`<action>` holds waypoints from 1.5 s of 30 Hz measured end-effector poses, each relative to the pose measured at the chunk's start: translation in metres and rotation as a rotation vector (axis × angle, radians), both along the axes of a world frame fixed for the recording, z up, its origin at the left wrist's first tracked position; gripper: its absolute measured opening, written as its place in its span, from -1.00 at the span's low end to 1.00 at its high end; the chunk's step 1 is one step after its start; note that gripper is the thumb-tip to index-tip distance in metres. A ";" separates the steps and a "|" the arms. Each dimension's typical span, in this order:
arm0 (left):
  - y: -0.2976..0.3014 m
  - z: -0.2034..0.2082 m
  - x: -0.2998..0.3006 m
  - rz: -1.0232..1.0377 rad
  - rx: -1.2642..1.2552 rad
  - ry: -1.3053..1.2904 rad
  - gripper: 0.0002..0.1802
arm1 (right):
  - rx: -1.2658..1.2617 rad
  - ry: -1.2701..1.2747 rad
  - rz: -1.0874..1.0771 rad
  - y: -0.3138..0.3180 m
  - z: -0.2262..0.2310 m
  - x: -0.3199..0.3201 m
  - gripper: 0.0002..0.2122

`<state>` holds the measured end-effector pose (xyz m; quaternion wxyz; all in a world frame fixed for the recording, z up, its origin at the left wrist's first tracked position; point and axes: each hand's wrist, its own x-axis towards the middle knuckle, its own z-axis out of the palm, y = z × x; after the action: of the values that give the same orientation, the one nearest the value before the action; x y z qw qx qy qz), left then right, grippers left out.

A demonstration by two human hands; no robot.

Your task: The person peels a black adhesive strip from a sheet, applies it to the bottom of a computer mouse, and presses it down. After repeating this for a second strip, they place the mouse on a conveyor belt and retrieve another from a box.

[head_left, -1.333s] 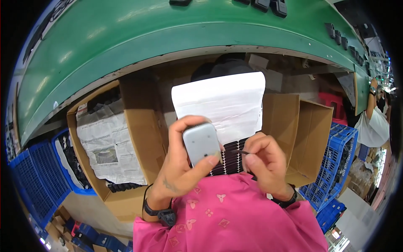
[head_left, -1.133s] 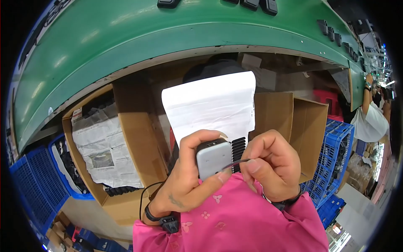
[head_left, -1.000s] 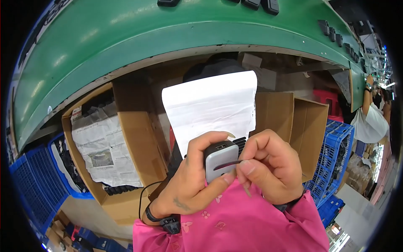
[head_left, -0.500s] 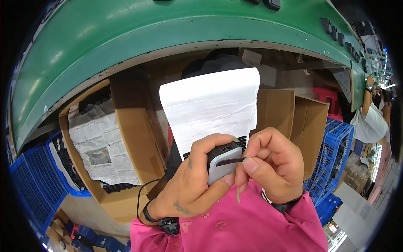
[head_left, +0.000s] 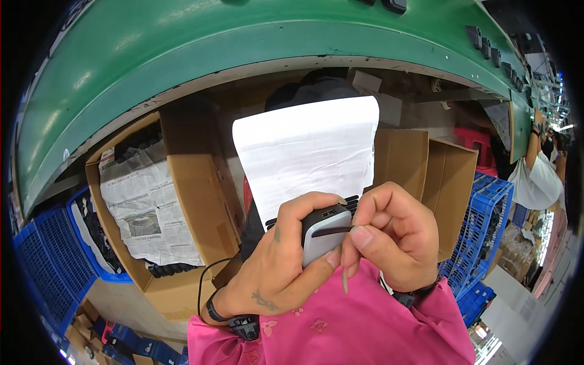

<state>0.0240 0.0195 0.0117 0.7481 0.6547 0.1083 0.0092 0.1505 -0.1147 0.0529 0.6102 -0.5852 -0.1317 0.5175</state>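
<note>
My left hand point(head_left: 267, 255) is closed round a small rounded device point(head_left: 318, 244) with a pale grey face and black sides. A rectangular port shows in its upper end. Thumb and forefinger of my right hand point(head_left: 398, 246) pinch the end of a thin dark strip point(head_left: 331, 231), which lies along the device's face near the port. A narrow pale sliver point(head_left: 345, 283) sticks out below the right fingers; its kind is unclear. Beneath the hands a white paper sheet point(head_left: 304, 152) covers my lap, with several black strips point(head_left: 353, 202) showing beside the device.
A green workbench point(head_left: 243, 45) curves across the far side, with black devices point(head_left: 474, 38) on it. At left stands a cardboard box point(head_left: 194, 207) holding newspaper point(head_left: 146, 201) over dark parts. Another open box point(head_left: 447, 182) and blue crates point(head_left: 486, 207) stand right. A person point(head_left: 538, 182) works far right.
The device and both hands have shifted very slightly. My right hand still pinches the dark strip against the device's face.
</note>
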 end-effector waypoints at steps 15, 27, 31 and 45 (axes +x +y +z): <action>0.000 0.001 0.000 0.003 0.026 0.004 -0.40 | -0.063 0.010 -0.010 0.007 0.004 -0.001 -0.93; -0.002 -0.001 -0.001 0.022 0.089 -0.009 -0.40 | -0.048 -0.047 -0.023 0.004 -0.003 -0.005 -0.92; -0.003 -0.002 -0.003 0.029 0.112 -0.017 -0.40 | -0.082 -0.071 -0.020 0.006 0.000 -0.007 -0.94; -0.009 -0.010 0.005 0.123 0.324 -0.114 -0.39 | -0.163 -0.171 -0.085 0.010 -0.008 -0.006 -0.90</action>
<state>0.0290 0.0102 0.0017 0.6358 0.7572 0.1027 0.1091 0.1446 -0.1044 0.0452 0.5683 -0.6801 -0.1160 0.4484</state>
